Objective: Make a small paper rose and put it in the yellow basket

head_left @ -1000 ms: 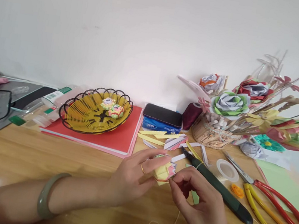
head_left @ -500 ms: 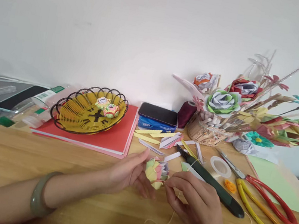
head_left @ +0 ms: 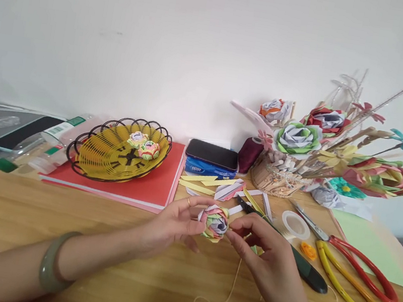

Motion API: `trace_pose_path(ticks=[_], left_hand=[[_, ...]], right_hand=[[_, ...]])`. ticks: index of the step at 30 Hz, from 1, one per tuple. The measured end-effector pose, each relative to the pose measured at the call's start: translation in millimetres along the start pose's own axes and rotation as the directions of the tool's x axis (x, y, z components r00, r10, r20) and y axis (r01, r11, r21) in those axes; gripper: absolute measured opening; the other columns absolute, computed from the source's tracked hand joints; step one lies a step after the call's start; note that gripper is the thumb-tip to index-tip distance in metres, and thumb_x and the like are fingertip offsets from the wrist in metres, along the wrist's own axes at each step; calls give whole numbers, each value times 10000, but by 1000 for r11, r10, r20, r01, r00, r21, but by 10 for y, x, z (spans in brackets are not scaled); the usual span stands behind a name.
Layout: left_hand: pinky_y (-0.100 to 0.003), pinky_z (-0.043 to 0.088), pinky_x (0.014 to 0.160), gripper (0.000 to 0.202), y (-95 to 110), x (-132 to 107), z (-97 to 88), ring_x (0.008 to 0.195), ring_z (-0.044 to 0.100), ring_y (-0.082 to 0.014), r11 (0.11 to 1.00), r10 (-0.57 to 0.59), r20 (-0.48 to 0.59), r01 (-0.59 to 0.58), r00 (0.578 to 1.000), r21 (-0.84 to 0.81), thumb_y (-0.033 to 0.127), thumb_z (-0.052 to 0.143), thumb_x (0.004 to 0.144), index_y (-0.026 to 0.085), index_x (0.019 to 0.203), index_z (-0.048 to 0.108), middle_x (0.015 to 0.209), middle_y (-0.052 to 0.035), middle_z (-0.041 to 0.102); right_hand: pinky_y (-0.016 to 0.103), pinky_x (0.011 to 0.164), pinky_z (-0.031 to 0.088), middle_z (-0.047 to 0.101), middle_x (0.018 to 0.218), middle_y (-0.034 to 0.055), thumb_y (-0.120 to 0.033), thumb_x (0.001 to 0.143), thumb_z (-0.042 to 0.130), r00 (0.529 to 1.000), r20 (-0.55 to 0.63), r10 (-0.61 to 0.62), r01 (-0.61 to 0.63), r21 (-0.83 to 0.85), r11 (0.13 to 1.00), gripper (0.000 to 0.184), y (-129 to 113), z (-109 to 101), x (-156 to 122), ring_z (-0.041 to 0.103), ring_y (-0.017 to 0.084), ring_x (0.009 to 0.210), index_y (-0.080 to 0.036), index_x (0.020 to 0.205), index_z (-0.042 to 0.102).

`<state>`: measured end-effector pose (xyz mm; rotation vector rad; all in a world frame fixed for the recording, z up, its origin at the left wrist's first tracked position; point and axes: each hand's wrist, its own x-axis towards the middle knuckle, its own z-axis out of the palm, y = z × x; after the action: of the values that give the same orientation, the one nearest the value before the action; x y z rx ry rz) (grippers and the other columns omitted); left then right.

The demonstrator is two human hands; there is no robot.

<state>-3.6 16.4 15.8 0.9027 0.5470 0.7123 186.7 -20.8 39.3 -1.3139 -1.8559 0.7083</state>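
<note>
A small folded-paper flower (head_left: pixel 216 225) in pink, green, yellow and lilac is held between my two hands, its spiral centre turned toward me. My left hand (head_left: pixel 180 224) grips it from the left, with the thumb in front and the index finger over the top. At its right edge, the thumb and forefinger of my right hand (head_left: pixel 265 255) are pinched together. A pale thread (head_left: pixel 232 288) hangs below my right hand and curls onto the table. Whether a needle is in those fingertips I cannot make out.
A yellow woven basket (head_left: pixel 86 153) with two paper flowers rests on red paper (head_left: pixel 153 189). Paper strips (head_left: pixel 200 184), a phone (head_left: pixel 212 154), a dark green cutter (head_left: pixel 306 272), a thread spool (head_left: pixel 295 224) and open scissors (head_left: pixel 325 237) lie near. Behind stands a pot of paper flowers (head_left: pixel 277 178).
The paper flower has been turned, from its side showing to its centre facing me. My left fingers have closed around it, and my right hand has shifted slightly up.
</note>
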Motion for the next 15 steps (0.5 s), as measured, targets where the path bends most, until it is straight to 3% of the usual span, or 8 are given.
trace_pose_path(ticks=[3, 6, 12, 15], left_hand=[[-179, 510, 523, 588, 4, -5, 9, 905, 621, -197, 1000, -17, 10, 17, 1000, 0, 223, 682, 714, 264, 1251, 446, 1148, -93, 565], [-172, 476, 484, 564, 4, -3, 9, 856, 654, -218, 997, -72, 41, 71, 997, 26, 281, 669, 730, 239, 1248, 449, 1159, -119, 568], [-262, 486, 704, 465, 0, 4, -2, 796, 670, -173, 999, -45, 36, 46, 998, -22, 227, 669, 729, 213, 1166, 511, 1123, -104, 607], [-261, 481, 691, 429, -2, 8, -5, 810, 679, -209, 994, -77, 85, 84, 993, -76, 219, 658, 722, 206, 1125, 510, 1013, -89, 651]], right_hand=[[225, 572, 452, 616, 772, -6, -286, 846, 553, 998, 29, 62, -63, 57, 996, 78, 16, -3, -1, 564, 120, 668, -218, 819, 581], [231, 592, 452, 608, 788, -3, -282, 849, 551, 998, 44, 48, -51, 61, 997, 72, 12, -9, -10, 562, 120, 681, -218, 835, 582], [226, 605, 465, 572, 847, 1, -239, 851, 535, 998, 54, -10, 7, 60, 998, 52, -26, -20, -12, 545, 118, 719, -230, 895, 561], [221, 613, 467, 574, 863, -4, -217, 858, 522, 998, 62, -22, 18, 60, 998, 68, -27, -16, -9, 545, 113, 727, -243, 907, 562]])
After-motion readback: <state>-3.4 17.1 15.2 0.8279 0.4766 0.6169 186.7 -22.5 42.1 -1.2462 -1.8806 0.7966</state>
